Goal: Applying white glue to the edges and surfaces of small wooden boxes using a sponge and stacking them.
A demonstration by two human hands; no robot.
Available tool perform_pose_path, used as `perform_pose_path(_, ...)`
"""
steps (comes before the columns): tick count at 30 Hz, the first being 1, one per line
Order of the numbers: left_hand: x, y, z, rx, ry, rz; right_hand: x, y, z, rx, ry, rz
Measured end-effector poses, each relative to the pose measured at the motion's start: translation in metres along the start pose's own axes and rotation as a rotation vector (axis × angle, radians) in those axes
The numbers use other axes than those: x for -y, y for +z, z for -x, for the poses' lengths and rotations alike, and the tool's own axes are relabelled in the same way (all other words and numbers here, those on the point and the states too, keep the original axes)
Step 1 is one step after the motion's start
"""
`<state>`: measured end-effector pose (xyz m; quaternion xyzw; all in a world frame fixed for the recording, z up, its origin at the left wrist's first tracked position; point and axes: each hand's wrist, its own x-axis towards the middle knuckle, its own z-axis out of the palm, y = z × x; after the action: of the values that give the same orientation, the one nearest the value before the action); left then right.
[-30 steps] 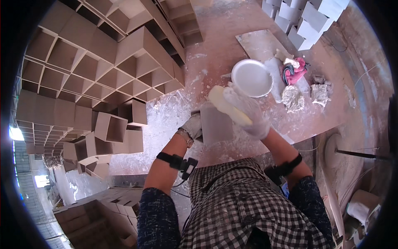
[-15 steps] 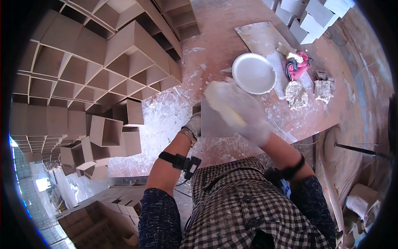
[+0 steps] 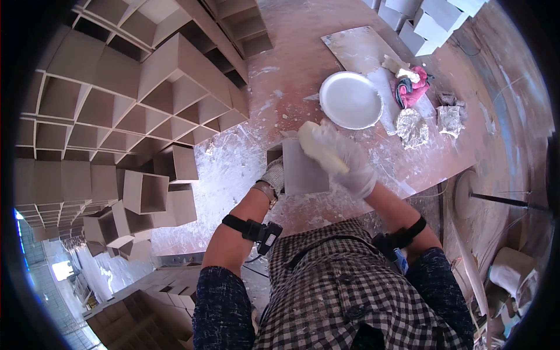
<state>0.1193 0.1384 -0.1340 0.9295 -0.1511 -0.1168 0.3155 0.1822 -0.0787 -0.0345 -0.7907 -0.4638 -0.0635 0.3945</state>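
Observation:
In front of me on the work table stands a small brown board box [image 3: 306,166], with a greyish upward face. My left hand [image 3: 273,176], in a knit work glove, grips the box at its open left side; its fingertips are hidden there. My right hand [image 3: 353,166], in a whitish glove, is closed around a pale yellow sponge-like block [image 3: 318,147]. That block is over the right part of the box's upper face; whether it touches I cannot tell. Just beyond my right hand stands a round white basin [image 3: 351,100] with white content.
Stacked open brown boxes [image 3: 140,111] rise at the left, with loose ones [image 3: 146,191] nearer. Right of the basin lie a pink and dark cloth [image 3: 411,87], crusted lumps [image 3: 413,128] and a flat board [image 3: 356,49]. White boxes [image 3: 429,26] stand at the far right.
The right hand's motion blur has lessened, and the block has shifted slightly right and nearer on the box. My left hand stays on the box. The whole view has shifted a little.

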Motion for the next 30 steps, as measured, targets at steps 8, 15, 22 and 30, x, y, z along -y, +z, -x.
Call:
perform_pose_path(8,0.006,0.003,0.009,-0.013,0.016,0.001,0.063,-0.029,0.064,0.149,0.432,-1.152)
perform_pose_path(15,0.019,0.016,0.002,-0.142,0.069,-0.104,0.062,0.017,0.036,0.088,-0.209,-0.148)
perform_pose_path(22,-0.005,-0.001,0.001,-0.055,0.096,-0.089,0.058,-0.014,0.114,0.201,0.355,-0.645)
perform_pose_path(30,-0.018,0.014,0.051,0.004,0.134,-0.420,0.038,-0.009,0.031,0.065,-0.158,0.119)
